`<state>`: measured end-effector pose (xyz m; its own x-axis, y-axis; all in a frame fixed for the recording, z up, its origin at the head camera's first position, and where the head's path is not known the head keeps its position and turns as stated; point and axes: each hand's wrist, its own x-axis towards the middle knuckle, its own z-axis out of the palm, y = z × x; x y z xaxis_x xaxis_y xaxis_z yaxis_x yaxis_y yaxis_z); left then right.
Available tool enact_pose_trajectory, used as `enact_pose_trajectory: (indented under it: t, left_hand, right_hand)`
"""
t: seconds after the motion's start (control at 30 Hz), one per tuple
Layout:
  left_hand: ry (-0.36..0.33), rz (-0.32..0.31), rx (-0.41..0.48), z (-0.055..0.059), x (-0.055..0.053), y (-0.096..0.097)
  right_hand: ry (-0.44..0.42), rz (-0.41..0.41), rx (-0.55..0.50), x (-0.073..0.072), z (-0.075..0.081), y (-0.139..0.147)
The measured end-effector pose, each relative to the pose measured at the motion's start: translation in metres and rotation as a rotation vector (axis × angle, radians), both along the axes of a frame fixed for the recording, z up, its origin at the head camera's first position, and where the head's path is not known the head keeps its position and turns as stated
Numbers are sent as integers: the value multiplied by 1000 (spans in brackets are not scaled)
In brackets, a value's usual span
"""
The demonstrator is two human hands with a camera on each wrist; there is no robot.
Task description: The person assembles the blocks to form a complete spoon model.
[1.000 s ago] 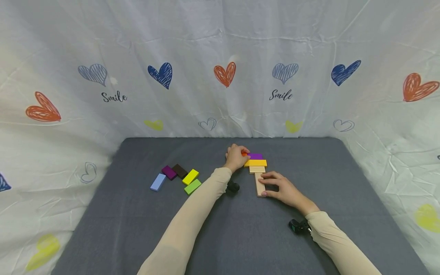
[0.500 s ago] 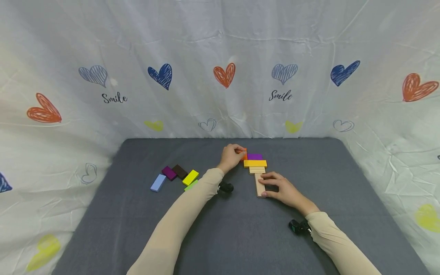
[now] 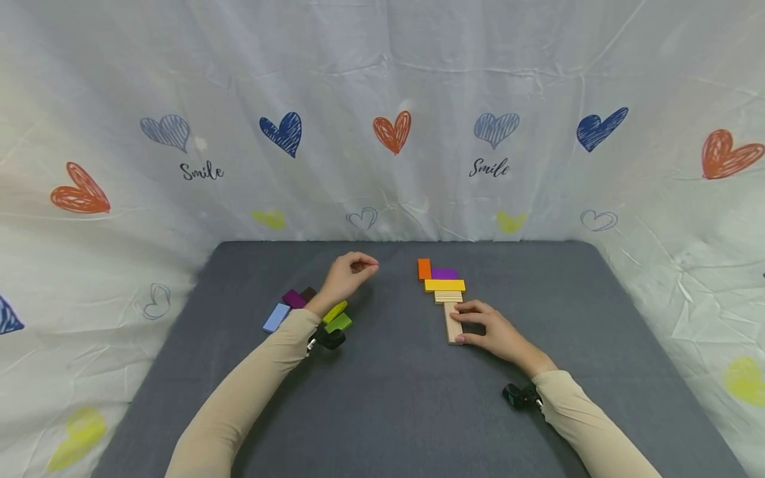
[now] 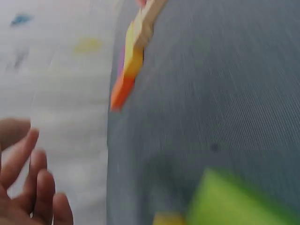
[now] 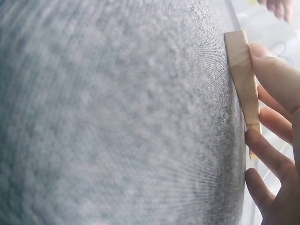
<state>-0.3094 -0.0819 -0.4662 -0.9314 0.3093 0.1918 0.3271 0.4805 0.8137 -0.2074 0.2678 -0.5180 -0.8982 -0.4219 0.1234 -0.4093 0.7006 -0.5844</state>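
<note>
In the head view my left hand hovers above the table, left of the row of blocks, with loosely bent fingers and nothing in them. My right hand holds a plain wooden block at its right side, thumb near the close end. Beyond this block lie a ridged wooden piece, a yellow-orange block set crosswise, and a purple block. An orange block is left of the purple one. The right wrist view shows the thumb pressed to the wooden block.
Left on the grey table are a light blue block, a dark magenta block, a dark brown block, a yellow block and a green block. My left forearm partly covers this group. A white curtain hangs behind.
My left hand has let go of the orange block, which now lies beside the purple one, and has moved left towards the loose blocks. The right hand has stayed at the wooden block.
</note>
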Motion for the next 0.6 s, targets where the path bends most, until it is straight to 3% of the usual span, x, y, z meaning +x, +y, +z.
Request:
enact_pose_trajectory:
  t: [0.17, 0.33, 0.6]
  left_hand:
    - [-20, -56, -27, -7, 1, -65]
    - [-67, -73, -95, -16, 4, -124]
    - [-100, -99, -177, -28, 1, -186]
  right_hand:
    - [-23, -9, 5, 0, 0, 0]
    - [-23, -2, 12, -1, 0, 0]
    - [-19, -1, 3, 0, 1, -1]
